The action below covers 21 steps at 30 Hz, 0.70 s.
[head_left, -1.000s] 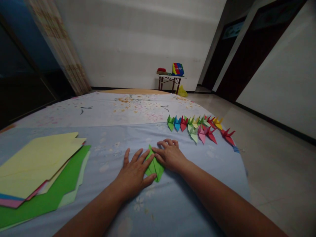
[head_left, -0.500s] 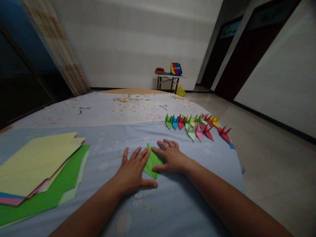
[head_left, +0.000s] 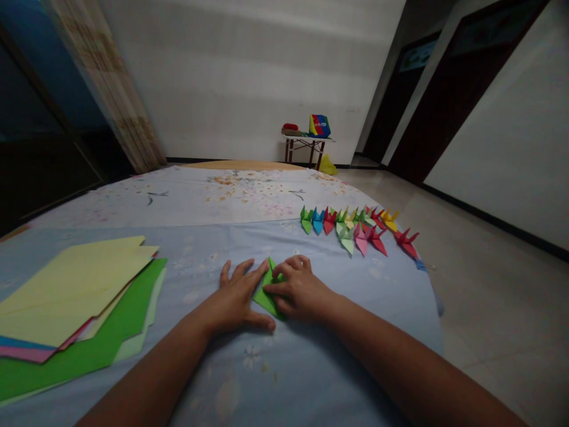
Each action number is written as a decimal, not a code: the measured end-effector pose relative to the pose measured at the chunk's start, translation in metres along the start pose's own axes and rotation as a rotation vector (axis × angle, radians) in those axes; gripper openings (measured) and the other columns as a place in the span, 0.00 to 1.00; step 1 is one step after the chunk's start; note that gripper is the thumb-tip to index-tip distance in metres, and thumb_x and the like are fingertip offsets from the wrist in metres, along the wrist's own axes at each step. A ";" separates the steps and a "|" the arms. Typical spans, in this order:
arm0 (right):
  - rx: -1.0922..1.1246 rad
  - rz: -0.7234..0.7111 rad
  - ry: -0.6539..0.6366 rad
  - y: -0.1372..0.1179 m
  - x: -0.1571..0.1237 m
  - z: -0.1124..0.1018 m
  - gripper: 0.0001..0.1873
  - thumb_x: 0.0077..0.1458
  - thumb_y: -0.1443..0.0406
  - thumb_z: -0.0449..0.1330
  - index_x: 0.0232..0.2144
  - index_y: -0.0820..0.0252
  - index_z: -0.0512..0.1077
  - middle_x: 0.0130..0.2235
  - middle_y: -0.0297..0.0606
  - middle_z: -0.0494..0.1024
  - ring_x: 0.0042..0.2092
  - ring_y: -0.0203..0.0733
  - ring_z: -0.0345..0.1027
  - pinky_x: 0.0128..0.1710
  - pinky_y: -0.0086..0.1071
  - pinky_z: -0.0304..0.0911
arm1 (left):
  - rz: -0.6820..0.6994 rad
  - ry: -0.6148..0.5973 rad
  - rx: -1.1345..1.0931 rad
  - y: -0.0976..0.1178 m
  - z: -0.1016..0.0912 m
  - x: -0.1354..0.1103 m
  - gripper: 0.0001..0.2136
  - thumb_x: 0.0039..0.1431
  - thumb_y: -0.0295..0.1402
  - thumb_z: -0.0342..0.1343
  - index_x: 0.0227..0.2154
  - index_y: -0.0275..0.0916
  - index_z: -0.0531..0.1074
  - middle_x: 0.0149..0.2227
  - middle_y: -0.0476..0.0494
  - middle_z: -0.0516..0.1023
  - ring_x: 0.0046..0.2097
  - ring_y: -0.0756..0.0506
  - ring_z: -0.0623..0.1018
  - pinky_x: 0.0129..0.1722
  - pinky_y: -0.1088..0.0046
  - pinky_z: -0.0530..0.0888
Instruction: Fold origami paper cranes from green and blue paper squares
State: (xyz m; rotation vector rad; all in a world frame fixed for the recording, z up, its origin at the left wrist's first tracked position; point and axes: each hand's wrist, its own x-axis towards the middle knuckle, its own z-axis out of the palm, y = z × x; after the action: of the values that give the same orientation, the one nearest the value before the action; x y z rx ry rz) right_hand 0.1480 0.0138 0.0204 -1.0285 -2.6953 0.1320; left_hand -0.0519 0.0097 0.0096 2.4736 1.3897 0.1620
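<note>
A folded green paper piece (head_left: pixel 265 294) lies on the pale blue floral cloth (head_left: pixel 311 367) in front of me. My left hand (head_left: pixel 235 299) lies flat beside it, fingers stretched out and pressing its left edge. My right hand (head_left: pixel 297 289) covers the paper's right half, fingers curled and pinching over a fold. Much of the paper is hidden under both hands.
A fanned stack of coloured sheets (head_left: pixel 75 302), yellow on top over green, lies at the left. Several folded paper cranes (head_left: pixel 355 228) in mixed colours stand in rows at the far right near the cloth's edge. A small table with bright items (head_left: pixel 309 139) stands by the back wall.
My right hand has slid onto the green paper and curled its fingers over it. The left hand stays flat at the left edge. The camera has shifted slightly.
</note>
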 end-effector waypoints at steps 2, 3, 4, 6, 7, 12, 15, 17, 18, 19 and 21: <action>-0.029 -0.012 -0.030 0.000 -0.003 0.001 0.15 0.52 0.61 0.56 0.43 0.47 0.73 0.47 0.39 0.68 0.50 0.49 0.52 0.53 0.50 0.36 | 0.013 0.007 0.016 0.000 0.001 0.000 0.54 0.35 0.58 0.59 0.63 0.40 0.42 0.62 0.33 0.54 0.64 0.32 0.48 0.57 0.43 0.32; -0.036 -0.022 -0.042 -0.001 -0.006 0.001 0.15 0.52 0.61 0.56 0.44 0.47 0.72 0.47 0.40 0.68 0.50 0.49 0.52 0.53 0.50 0.36 | 0.024 0.011 0.020 -0.001 0.002 0.000 0.54 0.34 0.58 0.59 0.62 0.40 0.43 0.62 0.34 0.54 0.64 0.32 0.47 0.56 0.43 0.32; -0.037 -0.034 -0.048 -0.002 -0.009 0.000 0.16 0.52 0.61 0.56 0.44 0.47 0.72 0.47 0.40 0.68 0.50 0.49 0.52 0.53 0.51 0.36 | 0.033 0.014 0.021 -0.002 0.002 0.000 0.54 0.34 0.59 0.59 0.62 0.41 0.43 0.62 0.34 0.55 0.64 0.31 0.47 0.56 0.43 0.31; -0.030 -0.059 -0.052 -0.004 -0.015 -0.002 0.15 0.52 0.61 0.56 0.44 0.47 0.72 0.47 0.40 0.68 0.50 0.49 0.52 0.53 0.50 0.36 | 0.045 0.024 0.018 -0.003 0.004 -0.001 0.54 0.34 0.59 0.58 0.62 0.41 0.43 0.62 0.35 0.55 0.63 0.31 0.47 0.56 0.43 0.31; -0.024 -0.070 -0.049 -0.005 -0.018 -0.004 0.15 0.52 0.61 0.56 0.43 0.47 0.72 0.47 0.39 0.68 0.51 0.49 0.52 0.54 0.50 0.36 | 0.047 0.027 0.017 -0.004 0.005 -0.001 0.54 0.34 0.60 0.58 0.62 0.41 0.43 0.62 0.35 0.55 0.63 0.31 0.47 0.56 0.43 0.31; 0.035 -0.086 0.004 -0.007 -0.027 -0.014 0.13 0.52 0.61 0.56 0.40 0.46 0.74 0.48 0.36 0.69 0.51 0.48 0.52 0.53 0.48 0.39 | 0.045 0.030 0.012 -0.003 0.007 -0.001 0.54 0.34 0.59 0.59 0.62 0.41 0.43 0.62 0.36 0.55 0.64 0.31 0.47 0.56 0.43 0.30; 0.059 0.016 0.100 -0.002 -0.027 -0.016 0.13 0.54 0.61 0.55 0.42 0.49 0.74 0.48 0.38 0.69 0.51 0.47 0.52 0.52 0.46 0.42 | 0.046 0.025 0.003 -0.003 0.007 -0.001 0.53 0.35 0.58 0.59 0.63 0.41 0.42 0.63 0.36 0.54 0.64 0.31 0.46 0.56 0.43 0.30; 0.064 0.061 0.116 0.001 -0.028 -0.014 0.13 0.54 0.61 0.55 0.41 0.50 0.74 0.48 0.39 0.69 0.51 0.48 0.52 0.52 0.46 0.43 | 0.048 0.028 0.000 -0.004 0.007 -0.002 0.53 0.35 0.58 0.59 0.63 0.40 0.42 0.63 0.36 0.54 0.64 0.32 0.46 0.56 0.44 0.30; 0.067 0.052 0.093 0.002 -0.029 -0.013 0.12 0.54 0.61 0.55 0.40 0.50 0.75 0.48 0.38 0.69 0.51 0.48 0.52 0.51 0.46 0.43 | 0.050 0.030 -0.001 -0.004 0.007 -0.002 0.54 0.35 0.59 0.58 0.63 0.40 0.42 0.63 0.36 0.54 0.64 0.32 0.46 0.56 0.44 0.29; 0.075 0.026 0.060 0.003 -0.030 -0.012 0.11 0.53 0.61 0.56 0.39 0.50 0.75 0.47 0.37 0.70 0.51 0.48 0.53 0.51 0.46 0.43 | 0.052 0.032 -0.003 -0.004 0.007 -0.002 0.54 0.35 0.59 0.58 0.63 0.40 0.42 0.63 0.35 0.54 0.64 0.32 0.46 0.56 0.44 0.29; 0.103 -0.029 0.008 0.004 -0.031 -0.011 0.10 0.53 0.62 0.57 0.37 0.49 0.75 0.45 0.35 0.72 0.50 0.46 0.54 0.51 0.45 0.43 | 0.056 0.034 -0.008 -0.005 0.007 -0.002 0.54 0.34 0.60 0.58 0.62 0.40 0.43 0.62 0.35 0.54 0.64 0.31 0.47 0.56 0.44 0.30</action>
State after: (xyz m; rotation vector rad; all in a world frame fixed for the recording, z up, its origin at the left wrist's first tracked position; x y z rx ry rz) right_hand 0.1758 -0.0042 0.0239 -0.9572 -2.6642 0.2576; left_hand -0.0547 0.0091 0.0013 2.5154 1.3315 0.2228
